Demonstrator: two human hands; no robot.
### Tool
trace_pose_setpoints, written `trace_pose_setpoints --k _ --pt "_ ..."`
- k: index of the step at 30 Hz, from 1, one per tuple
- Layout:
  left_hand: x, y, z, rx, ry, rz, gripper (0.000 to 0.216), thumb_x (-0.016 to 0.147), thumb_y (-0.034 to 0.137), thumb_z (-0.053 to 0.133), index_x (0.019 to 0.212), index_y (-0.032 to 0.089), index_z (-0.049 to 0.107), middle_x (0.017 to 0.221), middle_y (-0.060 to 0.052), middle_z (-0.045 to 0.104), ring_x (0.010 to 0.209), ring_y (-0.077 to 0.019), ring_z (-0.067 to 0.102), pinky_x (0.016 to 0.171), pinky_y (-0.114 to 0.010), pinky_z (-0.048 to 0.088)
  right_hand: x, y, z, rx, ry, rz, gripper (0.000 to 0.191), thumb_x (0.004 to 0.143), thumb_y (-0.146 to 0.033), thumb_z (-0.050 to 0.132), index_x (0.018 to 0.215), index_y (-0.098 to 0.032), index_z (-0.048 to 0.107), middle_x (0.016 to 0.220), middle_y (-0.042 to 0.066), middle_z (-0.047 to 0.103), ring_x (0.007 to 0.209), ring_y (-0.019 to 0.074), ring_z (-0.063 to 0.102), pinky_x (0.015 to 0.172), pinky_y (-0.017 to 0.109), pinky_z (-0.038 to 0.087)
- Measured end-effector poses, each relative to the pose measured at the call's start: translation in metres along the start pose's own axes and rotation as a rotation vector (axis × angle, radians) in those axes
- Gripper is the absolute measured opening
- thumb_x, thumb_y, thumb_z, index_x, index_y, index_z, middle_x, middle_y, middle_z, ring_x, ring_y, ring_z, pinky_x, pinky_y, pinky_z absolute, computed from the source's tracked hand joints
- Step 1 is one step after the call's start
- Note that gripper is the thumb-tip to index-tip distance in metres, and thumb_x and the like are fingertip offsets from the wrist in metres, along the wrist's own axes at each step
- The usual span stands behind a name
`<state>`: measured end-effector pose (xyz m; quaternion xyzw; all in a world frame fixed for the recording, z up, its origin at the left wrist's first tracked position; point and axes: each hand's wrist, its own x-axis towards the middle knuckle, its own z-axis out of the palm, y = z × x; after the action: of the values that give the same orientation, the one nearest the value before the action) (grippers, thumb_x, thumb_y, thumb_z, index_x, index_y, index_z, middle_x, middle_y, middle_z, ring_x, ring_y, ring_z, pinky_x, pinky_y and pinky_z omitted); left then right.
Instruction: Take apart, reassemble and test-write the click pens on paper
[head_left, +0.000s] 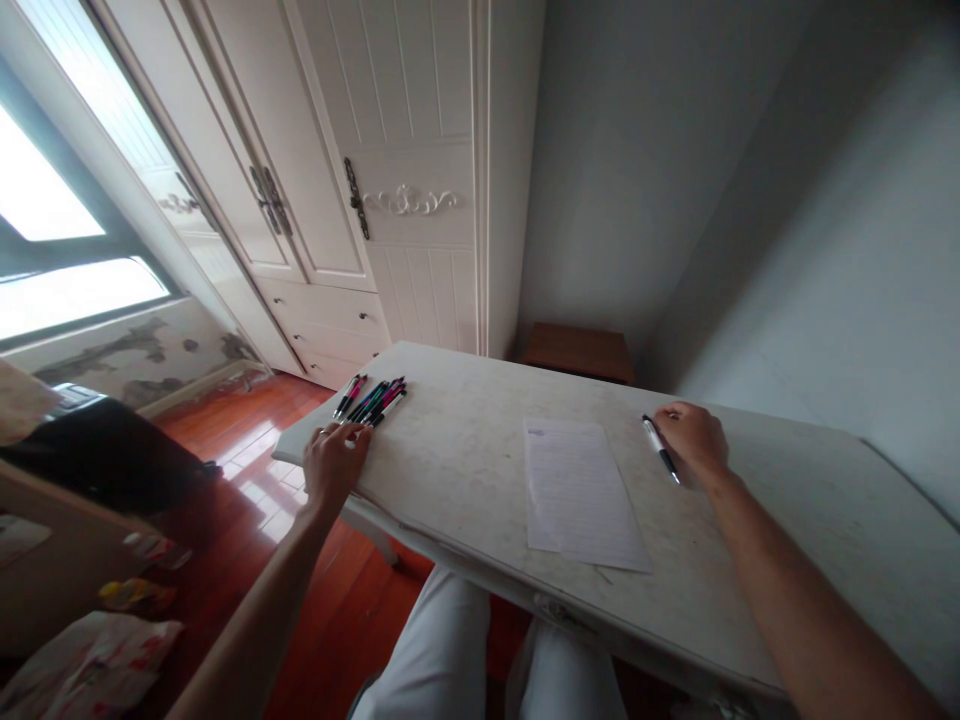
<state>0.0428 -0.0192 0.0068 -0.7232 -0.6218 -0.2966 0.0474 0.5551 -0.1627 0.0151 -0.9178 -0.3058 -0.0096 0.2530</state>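
Note:
At the table's left end lies a loose pile of pens (375,402) with dark, green and pink barrels. My left hand (335,462) rests at the near ends of these pens, fingers curved and a gap showing by the thumb. Whether its fingertips touch a pen cannot be made out. Toward the right, a white and black pen (661,450) lies slanted on the table. Just right of that pen is my right hand (694,437), its fingers curled closed, with nothing visible in them. A sheet of lined white paper (581,495) lies between the hands, nearer the right one.
The worn white table (457,450) stretches across in front of my legs. Beyond it stand a white wardrobe (420,260) and a low brown wooden piece (577,350). On the left floor are a black case (112,450) and a plastic bag (90,660).

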Motion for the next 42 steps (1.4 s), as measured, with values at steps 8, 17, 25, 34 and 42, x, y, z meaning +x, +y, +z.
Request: trace_pose_setpoints --k 8,17,25,34,42 --pt "-0.004 0.003 -0.004 0.056 0.000 -0.062 0.038 0.087 0.048 0.053 0.093 0.021 0.077 0.095 -0.011 0.070 0.093 -0.0304 0.059 0.078 -0.038 0.044 0.003 0.002 0.002 0.002 -0.002 -0.007 0.028 0.077 -0.033 0.056 0.094 -0.024 0.078 0.095 0.011 0.076 0.081 0.0262 0.068 0.058 0.030 0.041" --pt "-0.009 -0.004 0.001 -0.015 0.119 0.033 0.034 0.089 0.041 0.052 0.085 0.019 0.078 0.089 -0.010 0.070 0.087 -0.0267 0.059 0.078 -0.036 0.045 0.001 0.002 0.002 0.030 0.021 -0.046 0.028 0.077 -0.031 0.058 0.092 -0.021 0.078 0.091 0.013 0.075 0.076 0.0258 0.068 0.057 0.030 0.040" --pt "-0.029 0.046 -0.003 -0.493 0.215 0.104 0.027 0.084 0.042 0.062 0.078 0.019 0.074 0.080 -0.006 0.068 0.076 -0.0193 0.061 0.065 -0.029 0.047 0.002 0.000 0.006 0.045 0.044 -0.045 0.026 0.078 -0.030 0.058 0.090 -0.022 0.079 0.093 0.012 0.076 0.081 0.0261 0.068 0.062 0.030 0.044" --pt "-0.013 0.176 0.016 -1.327 -0.342 -0.254 0.039 0.062 0.050 0.080 0.078 0.015 0.071 0.068 -0.002 0.061 0.062 -0.0123 0.052 0.055 -0.022 0.039 -0.004 -0.011 0.002 0.124 0.118 -0.122 0.027 0.084 -0.022 0.052 0.093 -0.020 0.077 0.095 0.012 0.076 0.090 0.0222 0.069 0.077 0.027 0.047" --pt "0.008 0.248 0.055 -1.798 -0.716 -0.474 0.045 0.049 0.042 0.090 0.072 0.015 0.062 0.068 0.002 0.056 0.059 -0.0077 0.050 0.051 -0.018 0.039 -0.002 -0.013 0.000 0.213 0.141 -0.202 0.026 0.088 -0.029 0.051 0.090 -0.020 0.075 0.086 0.008 0.075 0.080 0.0202 0.067 0.072 0.027 0.045"
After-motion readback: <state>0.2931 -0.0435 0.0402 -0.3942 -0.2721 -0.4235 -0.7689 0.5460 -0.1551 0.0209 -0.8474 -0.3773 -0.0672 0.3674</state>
